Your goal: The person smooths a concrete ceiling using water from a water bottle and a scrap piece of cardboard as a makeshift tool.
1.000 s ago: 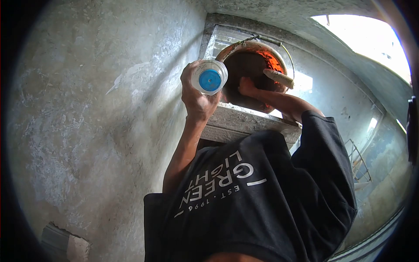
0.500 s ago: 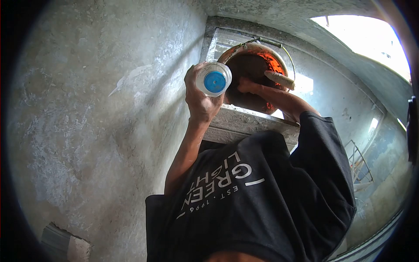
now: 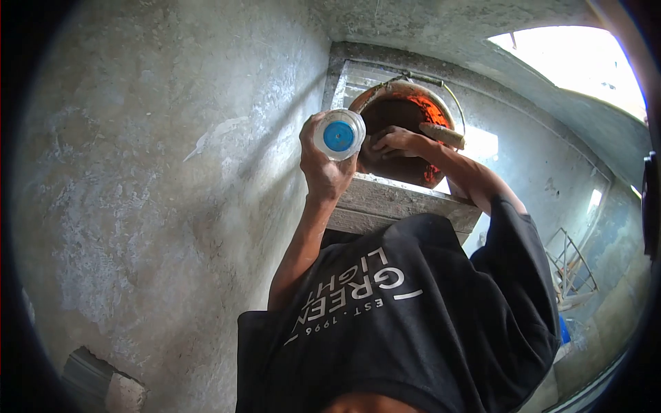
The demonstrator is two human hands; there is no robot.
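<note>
My left hand is wrapped round a clear plastic bottle with a blue cap, its top facing the camera. Beside it, an orange bucket stands on a wooden board, holding a dull brown-grey mass. My right hand is over the bucket's mouth, close to the bottle. Its fingers are bent and closed, and what they hold, if anything, is hidden. A tool with a pale, rounded handle leans on the right rim.
The grey wooden platform supports the bucket, whose handle lies toward the back. A rough plastered wall rises close on the left. Bright light enters through an opening at upper right. A metal frame stands at lower right.
My right hand has come up out of the bucket's depth, toward its mouth and nearer the bottle. My left hand still holds the bottle; the whole view has shifted slightly.
</note>
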